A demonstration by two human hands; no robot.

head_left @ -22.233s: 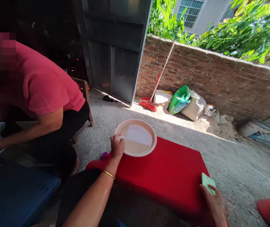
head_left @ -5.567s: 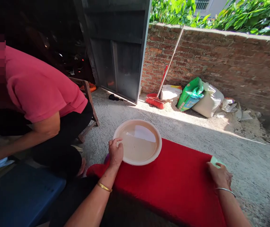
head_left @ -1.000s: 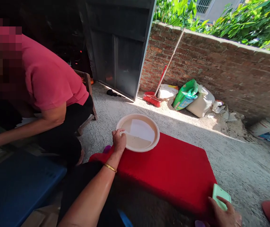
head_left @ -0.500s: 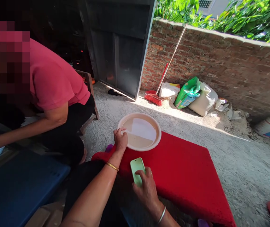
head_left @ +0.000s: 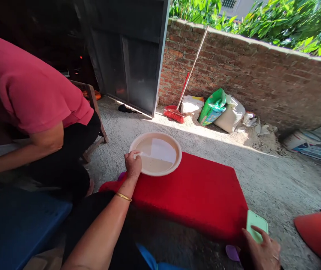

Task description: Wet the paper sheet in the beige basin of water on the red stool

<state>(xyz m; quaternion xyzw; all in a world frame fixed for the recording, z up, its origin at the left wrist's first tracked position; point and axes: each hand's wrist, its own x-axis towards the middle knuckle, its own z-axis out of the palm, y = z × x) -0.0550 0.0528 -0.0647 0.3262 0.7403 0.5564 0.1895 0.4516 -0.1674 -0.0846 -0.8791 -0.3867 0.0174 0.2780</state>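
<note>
The right hand (head_left: 266, 249) holds a pale green block (head_left: 257, 221) at the right-hand end of the red bench (head_left: 197, 191), thumb and fingers clamped on its sides; whether the block touches the bench is unclear. A purple piece (head_left: 233, 253) lies just beside that hand. To the left is a blue slab (head_left: 22, 221). Farther up, the left hand (head_left: 134, 164), below a gold bangle (head_left: 123, 197), has its fingers closed over the near left rim of a basin (head_left: 177, 159), which sits at the bench's far left end with cloudy water in it. On the left another person in a pink shirt (head_left: 39, 86) bends forward. Beyond, a broom (head_left: 174, 114) and sacks (head_left: 213, 107) stand by a brick wall (head_left: 250, 75).
</note>
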